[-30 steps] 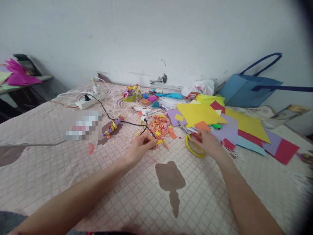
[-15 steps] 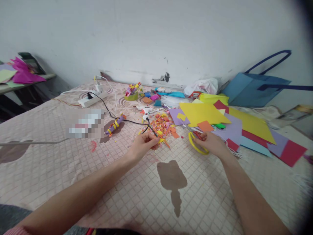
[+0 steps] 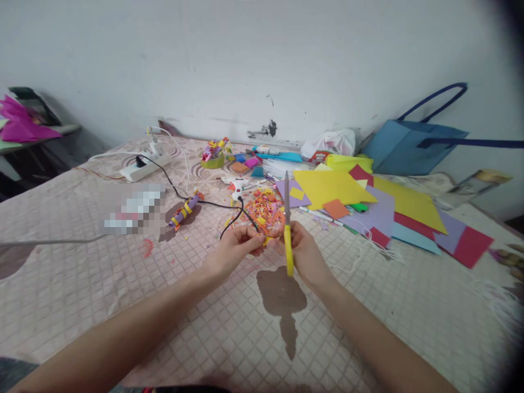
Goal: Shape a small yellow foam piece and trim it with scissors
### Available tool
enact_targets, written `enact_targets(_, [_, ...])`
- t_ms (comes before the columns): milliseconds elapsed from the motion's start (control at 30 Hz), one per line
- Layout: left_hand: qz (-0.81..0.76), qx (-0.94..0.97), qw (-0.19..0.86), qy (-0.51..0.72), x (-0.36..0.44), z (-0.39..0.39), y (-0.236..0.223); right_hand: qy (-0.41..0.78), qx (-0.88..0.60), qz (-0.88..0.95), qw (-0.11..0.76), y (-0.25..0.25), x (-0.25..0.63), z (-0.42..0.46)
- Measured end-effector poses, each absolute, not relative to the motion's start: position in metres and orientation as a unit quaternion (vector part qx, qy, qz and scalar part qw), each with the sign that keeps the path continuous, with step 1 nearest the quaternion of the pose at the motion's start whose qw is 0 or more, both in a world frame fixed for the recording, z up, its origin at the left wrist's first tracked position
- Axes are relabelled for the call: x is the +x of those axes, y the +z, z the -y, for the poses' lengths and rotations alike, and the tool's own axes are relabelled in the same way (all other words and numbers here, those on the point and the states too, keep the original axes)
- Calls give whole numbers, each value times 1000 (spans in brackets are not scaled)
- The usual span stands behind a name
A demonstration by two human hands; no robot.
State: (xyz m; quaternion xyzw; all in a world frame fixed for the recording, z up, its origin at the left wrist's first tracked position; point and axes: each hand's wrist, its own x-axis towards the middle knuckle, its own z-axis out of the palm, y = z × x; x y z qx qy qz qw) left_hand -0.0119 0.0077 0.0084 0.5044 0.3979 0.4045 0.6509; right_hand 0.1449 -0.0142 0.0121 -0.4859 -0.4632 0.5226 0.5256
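Note:
My left hand [image 3: 241,244] pinches a small yellow piece [image 3: 268,240], which looks like cut craft foam or paper. The fingertips of my right hand [image 3: 305,248] meet the same piece from the other side. Scissors [image 3: 287,234] with yellow handles are also held in my right hand, their blades pointing up and away from me. Just beyond my fingers lies a heap of orange, yellow and pink scraps [image 3: 266,207]. A white glue gun [image 3: 236,189] with a black cord rests behind the heap. To the left lies a purple roll with yellow bands [image 3: 184,212].
Coloured sheets [image 3: 335,188] spread over the right side, with white string [image 3: 380,248] near them. A blue bag [image 3: 413,144] stands against the wall. At the left are a power strip [image 3: 145,168] and cords. A green bowl of scraps [image 3: 213,161] sits at the back.
My right hand has come left to my left hand, bringing the scissors, which now point upward. Its fingers now touch the yellow piece. The whole view has shifted slightly.

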Motion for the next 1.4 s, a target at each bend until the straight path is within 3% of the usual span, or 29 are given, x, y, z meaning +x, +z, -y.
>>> enact_targets(600, [-392,537,631,400,-10,-8,8,534,-470,413,569,1,145,15])
enact_targets(800, [-377,507,670,389,-9,-14,7,540,-476,399,568,3,145,16])
enact_targets(1000, [-373,397,710,446,-5,-25,25,504,-459,503,532,2,152,18])
enact_targets(1200, [-333,390,682,522,3,-33,51,444,-508,600,430,-1,152,25])
enact_targets(1400, [-309,379,651,580,13,-35,51,430,-529,608,407,7,147,31])
